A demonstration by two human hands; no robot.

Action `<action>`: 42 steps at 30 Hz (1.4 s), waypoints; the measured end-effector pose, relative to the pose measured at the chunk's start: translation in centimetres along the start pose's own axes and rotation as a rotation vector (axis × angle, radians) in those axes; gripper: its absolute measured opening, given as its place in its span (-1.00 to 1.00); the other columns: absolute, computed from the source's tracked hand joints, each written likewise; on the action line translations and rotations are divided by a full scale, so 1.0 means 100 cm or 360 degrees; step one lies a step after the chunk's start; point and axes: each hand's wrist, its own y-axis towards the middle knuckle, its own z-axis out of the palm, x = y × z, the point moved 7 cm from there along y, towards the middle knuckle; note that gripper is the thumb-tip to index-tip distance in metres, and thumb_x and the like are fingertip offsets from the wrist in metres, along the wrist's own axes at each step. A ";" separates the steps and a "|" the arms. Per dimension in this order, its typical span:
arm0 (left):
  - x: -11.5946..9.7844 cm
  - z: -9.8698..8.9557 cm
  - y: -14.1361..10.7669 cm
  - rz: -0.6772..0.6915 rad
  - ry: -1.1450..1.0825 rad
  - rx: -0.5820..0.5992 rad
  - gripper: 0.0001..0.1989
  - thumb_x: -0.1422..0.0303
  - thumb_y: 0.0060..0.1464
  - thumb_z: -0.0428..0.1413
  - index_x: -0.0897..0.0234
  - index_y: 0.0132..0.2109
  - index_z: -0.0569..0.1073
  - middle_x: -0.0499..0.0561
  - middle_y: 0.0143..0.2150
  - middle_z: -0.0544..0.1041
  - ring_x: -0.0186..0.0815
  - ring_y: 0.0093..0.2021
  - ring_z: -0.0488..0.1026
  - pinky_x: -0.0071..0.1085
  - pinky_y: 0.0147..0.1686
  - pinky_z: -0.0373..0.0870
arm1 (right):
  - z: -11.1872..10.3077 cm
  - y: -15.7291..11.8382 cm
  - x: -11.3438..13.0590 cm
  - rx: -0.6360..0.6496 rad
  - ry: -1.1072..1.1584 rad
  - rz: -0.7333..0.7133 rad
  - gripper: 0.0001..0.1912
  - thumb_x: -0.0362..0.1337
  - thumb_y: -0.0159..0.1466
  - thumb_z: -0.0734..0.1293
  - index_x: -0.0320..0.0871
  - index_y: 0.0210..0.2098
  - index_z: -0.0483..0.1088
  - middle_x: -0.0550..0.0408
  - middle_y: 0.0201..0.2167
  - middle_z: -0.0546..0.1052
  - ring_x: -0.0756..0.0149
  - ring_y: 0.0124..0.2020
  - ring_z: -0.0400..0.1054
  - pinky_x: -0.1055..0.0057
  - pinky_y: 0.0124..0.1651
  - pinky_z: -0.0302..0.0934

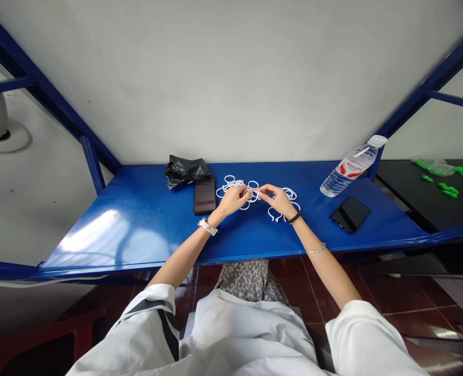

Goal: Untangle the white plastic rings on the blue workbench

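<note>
My left hand [233, 199] and my right hand [275, 198] meet fingertip to fingertip above the blue table [239, 240]. Both are pinched on a small white ring [255, 194], partly hidden by the fingers. Around and behind my left hand lies a heap of white rings [231, 183]. More white rings [290, 193] lie beside and behind my right hand, and an open white loop [274, 215] rests just below it.
A black plastic bag [184, 169] and a dark phone-like device [204, 196] lie left of my hands. To the right are a tilted-looking water bottle [349, 167] and a black phone [350, 214]. Green pieces [448, 189] lie on a black surface [407, 196] at far right.
</note>
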 end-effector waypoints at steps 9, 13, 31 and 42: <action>-0.006 0.004 -0.003 0.0075 0.0094 0.0134 -0.58 0.02 0.12 0.11 0.21 -0.44 0.16 -0.13 -0.60 0.27 -0.38 -0.58 0.23 -0.40 -0.48 0.08 | -0.002 0.000 0.000 0.0003 0.0022 -0.0011 -0.57 0.14 0.23 0.38 -0.13 -0.31 0.50 0.02 -0.32 0.60 0.18 -0.27 0.49 0.23 -0.10 0.38; -0.007 0.005 -0.003 0.0106 0.0109 0.0121 -0.61 0.03 0.11 0.12 0.21 -0.41 0.20 -0.11 -0.59 0.30 -0.37 -0.58 0.25 -0.41 -0.49 0.09 | -0.003 0.000 0.000 0.0006 0.0034 -0.0018 -0.58 0.14 0.23 0.38 -0.13 -0.33 0.48 0.02 -0.33 0.59 0.18 -0.27 0.48 0.22 -0.11 0.38; -0.009 0.004 -0.003 0.0127 -0.0089 0.0124 -0.59 0.01 0.15 0.12 0.29 -0.10 0.38 -0.09 -0.55 0.41 -0.35 -0.58 0.33 -0.44 -0.53 0.19 | -0.001 0.000 0.004 0.0050 0.0041 -0.0001 -0.58 0.12 0.18 0.42 -0.11 -0.41 0.39 0.08 -0.42 0.51 0.22 -0.34 0.41 0.24 -0.17 0.35; -0.007 0.003 -0.002 0.0155 -0.0097 0.0101 -0.52 0.08 0.19 0.10 0.32 0.11 0.34 -0.13 -0.54 0.38 -0.38 -0.56 0.29 -0.45 -0.49 0.18 | 0.006 -0.002 0.007 0.0102 0.0037 0.0031 -0.53 0.19 0.15 0.42 -0.10 -0.38 0.36 0.11 -0.40 0.48 0.25 -0.34 0.40 0.28 -0.17 0.36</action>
